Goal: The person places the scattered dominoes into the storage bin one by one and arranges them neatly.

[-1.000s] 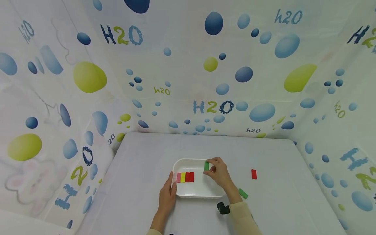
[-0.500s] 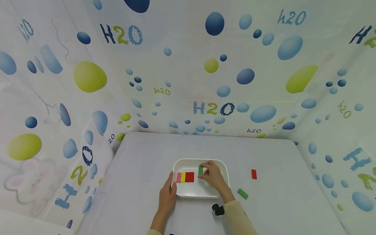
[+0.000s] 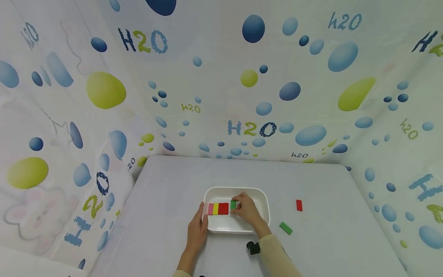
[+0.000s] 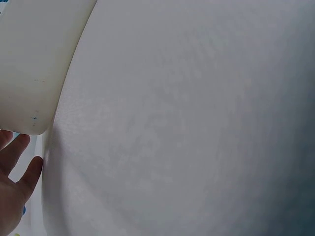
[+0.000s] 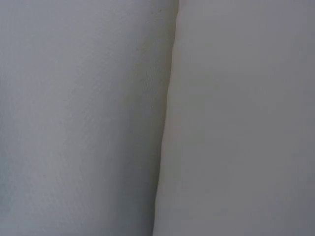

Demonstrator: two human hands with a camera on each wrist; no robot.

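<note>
The right hand [image 3: 246, 211] reaches in over the near right part of a shallow white rectangular tray with rounded corners [image 3: 257, 192], its cream sleeve [image 3: 273, 254] running back toward the bottom edge of the head view. The wrist is bent slightly left, knuckles up, with the fingertips gathered at the hand's left end.

Between those fingertips sits a small green rectangular block [image 3: 233, 204], only its left part showing; the rest is hidden under the fingers. It stands just to the left of the hand, inside the tray, right beside a row of flat blocks that extends further left: a red rectangular block [image 3: 223, 208], a narrow yellow block [image 3: 215, 209] and a narrow pink block [image 3: 210, 209], all side by side and touching. Whether the green block touches the red one cannot be told.

The right hand pinches the green block, thumb and fingers closed on it.

The left hand [image 3: 198, 230] lies at the tray's left edge, fingers straight and together, resting against the rim just left of the pink block. In the left wrist view its fingertips [image 4: 17, 162] show spread loosely beside the tray's outer wall [image 4: 34, 64].

To the right of the right hand, on the grey table [image 3: 173, 181], lie another green block [image 3: 285, 228] and, further off, another red block [image 3: 299, 205].
</note>
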